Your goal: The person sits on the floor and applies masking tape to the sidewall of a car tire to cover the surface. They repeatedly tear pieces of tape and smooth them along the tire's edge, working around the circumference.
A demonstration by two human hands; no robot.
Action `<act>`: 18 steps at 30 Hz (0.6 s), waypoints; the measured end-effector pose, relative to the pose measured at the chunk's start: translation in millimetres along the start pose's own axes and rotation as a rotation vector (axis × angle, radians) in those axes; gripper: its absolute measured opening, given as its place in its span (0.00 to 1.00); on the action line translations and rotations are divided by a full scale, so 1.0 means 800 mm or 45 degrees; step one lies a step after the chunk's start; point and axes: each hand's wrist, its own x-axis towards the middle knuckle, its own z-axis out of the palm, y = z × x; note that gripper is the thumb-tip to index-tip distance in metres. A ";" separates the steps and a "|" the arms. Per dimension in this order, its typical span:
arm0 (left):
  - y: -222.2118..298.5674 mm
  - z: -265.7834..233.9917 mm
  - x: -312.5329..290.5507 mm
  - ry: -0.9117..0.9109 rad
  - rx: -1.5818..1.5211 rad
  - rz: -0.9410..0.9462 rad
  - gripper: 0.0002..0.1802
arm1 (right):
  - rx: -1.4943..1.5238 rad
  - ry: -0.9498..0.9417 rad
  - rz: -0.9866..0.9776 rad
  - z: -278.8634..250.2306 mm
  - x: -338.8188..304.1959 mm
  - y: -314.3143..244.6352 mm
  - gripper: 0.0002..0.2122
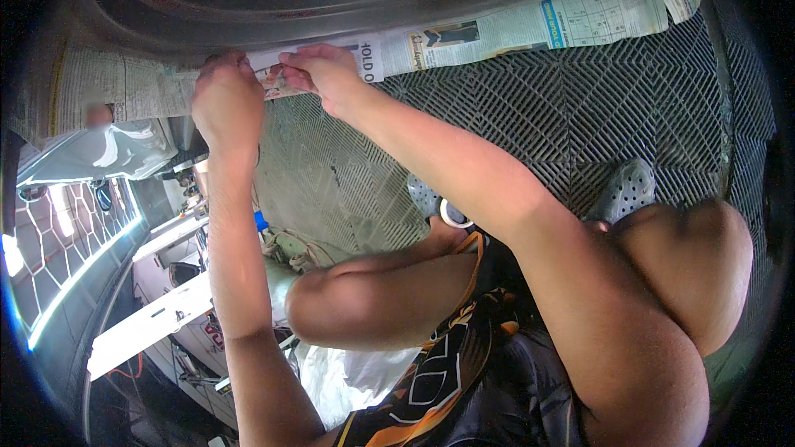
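Observation:
Sheets of newspaper hang in a strip along the lower edge of a dark, curved vehicle body panel. Near the strip's middle, my left hand is closed at the paper's upper edge, knuckles toward me. A short gap to its right, my right hand pinches the newspaper between thumb and fingers, beside a white printed part of the sheet. More newspaper continues left of my hands. The fingertips of my left hand are partly hidden, and any tape in them cannot be made out.
Black ribbed floor tiles lie below the panel. A white ring, like a tape roll, is beside my grey perforated clog. White drawers, hoses and a white plastic sheet are at my left.

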 end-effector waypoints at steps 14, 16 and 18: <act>-0.015 0.004 0.018 -0.177 0.159 0.325 0.11 | 0.175 0.269 0.065 0.037 0.017 0.005 0.03; -0.013 -0.010 0.021 -0.307 0.287 0.323 0.16 | 0.171 0.290 0.059 0.041 0.015 0.005 0.02; -0.014 -0.015 0.025 -0.377 0.381 0.363 0.18 | 0.184 0.309 0.064 0.043 0.016 0.003 0.03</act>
